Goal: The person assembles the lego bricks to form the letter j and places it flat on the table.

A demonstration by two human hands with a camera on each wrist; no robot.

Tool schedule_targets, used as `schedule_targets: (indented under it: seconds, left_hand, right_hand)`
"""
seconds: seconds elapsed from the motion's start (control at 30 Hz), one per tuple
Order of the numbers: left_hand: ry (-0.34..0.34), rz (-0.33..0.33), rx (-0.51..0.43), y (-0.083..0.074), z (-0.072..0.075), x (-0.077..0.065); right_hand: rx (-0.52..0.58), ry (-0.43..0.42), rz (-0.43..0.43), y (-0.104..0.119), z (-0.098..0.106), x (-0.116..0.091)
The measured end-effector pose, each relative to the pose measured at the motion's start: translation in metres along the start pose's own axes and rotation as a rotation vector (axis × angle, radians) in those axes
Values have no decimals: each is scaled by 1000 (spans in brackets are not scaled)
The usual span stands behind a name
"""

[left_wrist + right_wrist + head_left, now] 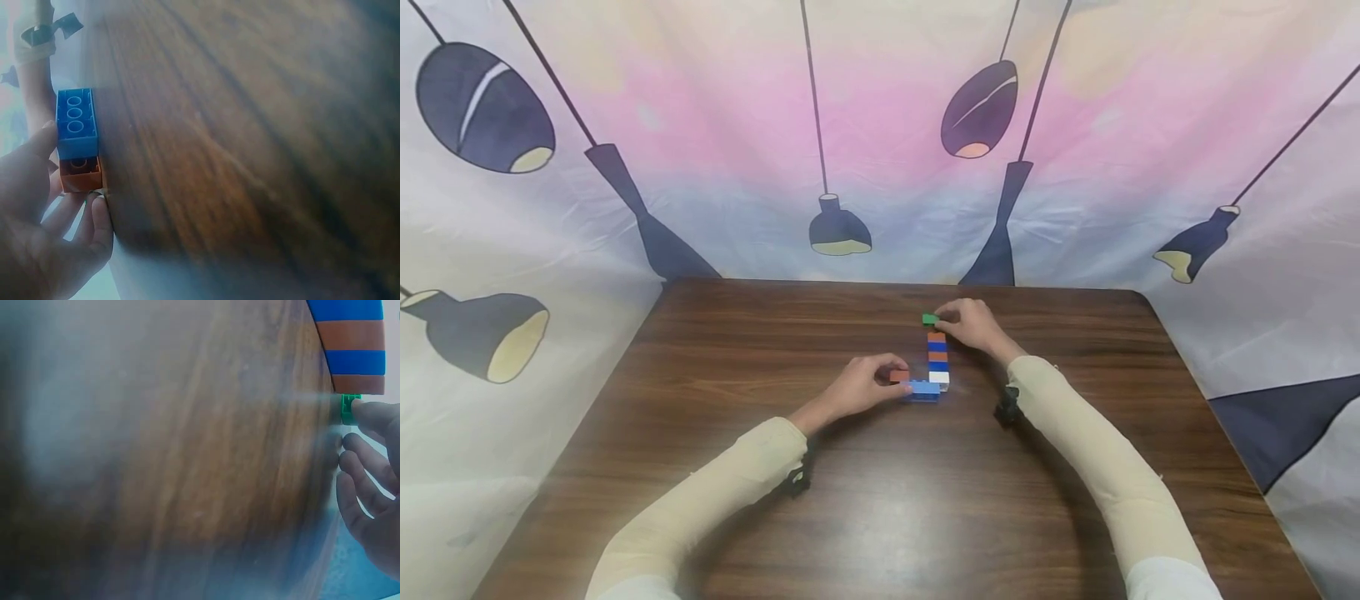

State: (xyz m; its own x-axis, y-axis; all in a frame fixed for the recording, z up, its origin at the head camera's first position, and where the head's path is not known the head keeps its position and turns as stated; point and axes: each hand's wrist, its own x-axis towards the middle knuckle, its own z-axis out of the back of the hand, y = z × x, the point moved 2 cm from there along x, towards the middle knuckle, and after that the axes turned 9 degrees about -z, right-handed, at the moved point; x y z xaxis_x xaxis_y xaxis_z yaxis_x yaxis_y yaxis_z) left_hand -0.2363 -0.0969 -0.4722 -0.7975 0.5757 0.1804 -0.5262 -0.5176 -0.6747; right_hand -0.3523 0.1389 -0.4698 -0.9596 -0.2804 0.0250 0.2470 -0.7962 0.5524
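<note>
Toy building bricks lie in an L shape on the brown table. My left hand (867, 387) grips the short end, with its thumb at the light blue brick (922, 390) and its fingers around the orange-red brick (898, 377). The left wrist view shows the hollow underside of the blue brick (76, 122) beside the orange brick (81, 178). From a white brick (939, 378), a row of alternating blue and orange bricks (937, 347) runs away from me. At its far end my right hand (973, 323) pinches a small green brick (928, 319); in the right wrist view, the green brick (349, 410) sits close to the end orange brick (358, 384).
The wooden table (820, 500) ends at a back edge just beyond the green brick. Behind and around it hangs a pale cloth (887, 133) printed with dark lamps. Dark wrist cameras (1008, 406) hang beneath both sleeves.
</note>
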Motion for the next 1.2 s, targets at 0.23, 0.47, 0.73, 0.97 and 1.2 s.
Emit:
schedule_targets:
  seconds: [0.23,0.47,0.73,0.97,1.2]
  left_hand:
    - [7,6,-6,1,1,0]
    - [9,18,-1,0,0,1]
    - [5,17,-2,1,0,1]
    - [7,17,0,2,0,2]
    - [6,25,-5,3,0,2]
  right_hand:
    - [-9,11,5,1,0,-7]
    - [-8,22,3,1,1,-13]
    - [-5,7,19,0,1,-18]
    - [-3,-4,15,-1,1,-19]
    - [35,3,6,-5,8,-22]
